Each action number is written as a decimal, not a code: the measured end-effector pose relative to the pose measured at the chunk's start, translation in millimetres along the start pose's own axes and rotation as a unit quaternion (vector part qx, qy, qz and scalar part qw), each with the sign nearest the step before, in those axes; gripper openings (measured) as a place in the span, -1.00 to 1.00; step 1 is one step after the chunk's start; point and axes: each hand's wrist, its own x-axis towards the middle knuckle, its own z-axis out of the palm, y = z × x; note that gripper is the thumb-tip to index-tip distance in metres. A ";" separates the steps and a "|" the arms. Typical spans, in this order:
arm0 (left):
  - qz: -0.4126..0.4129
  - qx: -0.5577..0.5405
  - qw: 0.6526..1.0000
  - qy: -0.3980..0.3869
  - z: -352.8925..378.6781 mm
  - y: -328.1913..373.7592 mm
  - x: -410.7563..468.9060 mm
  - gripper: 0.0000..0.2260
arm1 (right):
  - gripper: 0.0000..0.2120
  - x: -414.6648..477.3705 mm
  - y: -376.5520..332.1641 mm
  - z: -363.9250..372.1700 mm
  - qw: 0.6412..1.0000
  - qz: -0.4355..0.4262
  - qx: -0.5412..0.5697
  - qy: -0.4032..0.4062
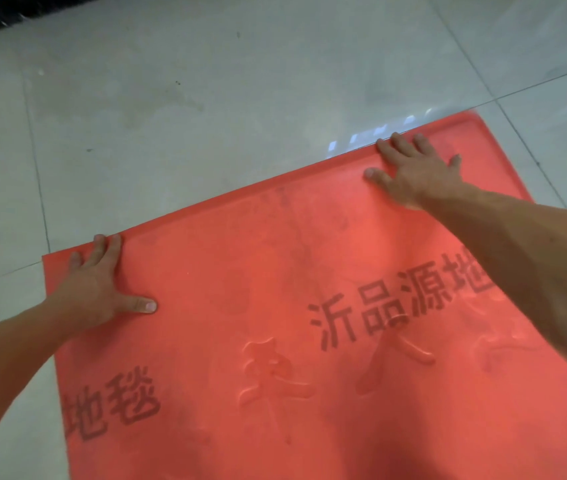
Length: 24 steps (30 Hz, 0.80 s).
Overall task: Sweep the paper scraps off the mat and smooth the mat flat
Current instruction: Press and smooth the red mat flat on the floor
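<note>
- The pale grey tiled floor (205, 98) is carrying the mat. No paper scraps are showing on either, so the sweeping is looking finished.
- The red rectangular rubbery mat with dark printed characters (275, 271) is lying spread on the floor, so smoothing appears to be the step in hand. The next move is likely calling for both palms to slide outward with even pressure.
- The right hand (413, 174) is pressing flat near the far right corner, fingers straight and spread, grasping nothing.
- The left hand (95, 285) is pressing flat on the far left corner, fingers splayed, thumb out, grasping nothing.
</note>
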 end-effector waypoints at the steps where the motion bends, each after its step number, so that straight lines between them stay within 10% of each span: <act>1: -0.001 0.000 1.000 0.000 0.3 -0.6 0.4 0.32 | -0.34 2.4 6.4 -2.5 1.000 0.013 0.007 -0.004; 17: -0.015 0.056 0.998 -0.015 -5.1 6.7 2.7 0.33 | -0.25 9.4 17.5 4.9 0.998 0.043 0.045 0.024; 24: 0.212 0.050 0.976 0.011 -7.9 167.6 -9.4 0.13 | -0.26 11.3 17.9 4.8 0.998 0.040 0.043 0.013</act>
